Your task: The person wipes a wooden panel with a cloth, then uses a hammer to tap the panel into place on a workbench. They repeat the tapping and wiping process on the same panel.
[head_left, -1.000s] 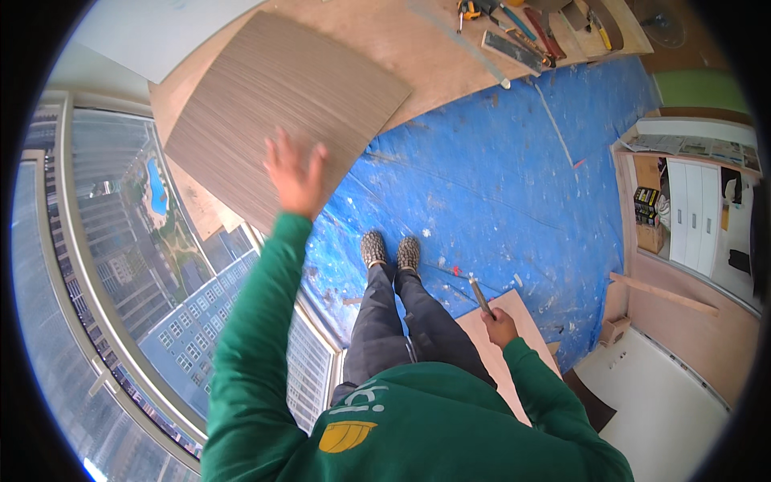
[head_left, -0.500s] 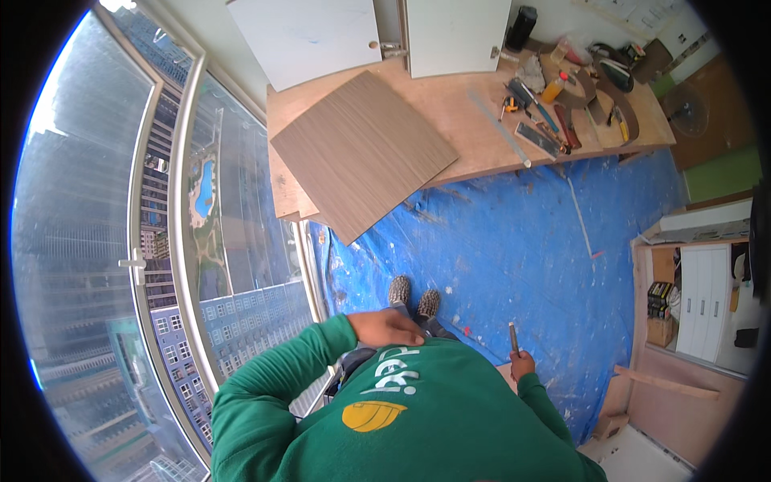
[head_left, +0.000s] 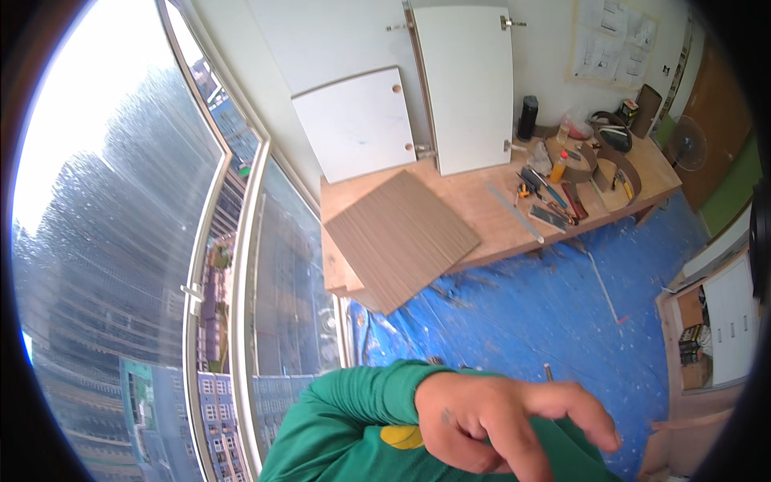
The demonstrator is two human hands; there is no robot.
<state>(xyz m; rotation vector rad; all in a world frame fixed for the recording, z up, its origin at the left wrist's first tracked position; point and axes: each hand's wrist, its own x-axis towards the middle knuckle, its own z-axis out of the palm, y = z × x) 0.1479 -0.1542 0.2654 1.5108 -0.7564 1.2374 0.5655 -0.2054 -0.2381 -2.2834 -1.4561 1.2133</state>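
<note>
The left hand (head_left: 490, 406) is nearest, held in front of the chest; its fingers (head_left: 590, 410) are spread apart and loosely bent, with nothing seen in them. Behind it, the green sweatshirt (head_left: 345, 422) shows part of a yellow print (head_left: 401, 437); any lettering there is covered. The tip of a brown stick-like tool (head_left: 548, 372) pokes up just past the left hand. The right hand is hidden, so I cannot tell how its fingers stand. Beyond, a blue sheet (head_left: 546, 321) covers the floor. The brown wood-grain board (head_left: 401, 237) lies flat and askew at the window end of the table (head_left: 474, 189), its near corner jutting past the front edge. To its right are a metal ruler (head_left: 514, 213), a small orange-and-black tape measure (head_left: 524, 191) and a bottle of orange liquid (head_left: 558, 167); markings on them are too small to read. Two white panels (head_left: 466, 88) stand against the wall behind. Farthest, paper sheets (head_left: 614, 40) on the wall carry drawings, their writing illegible.
</note>
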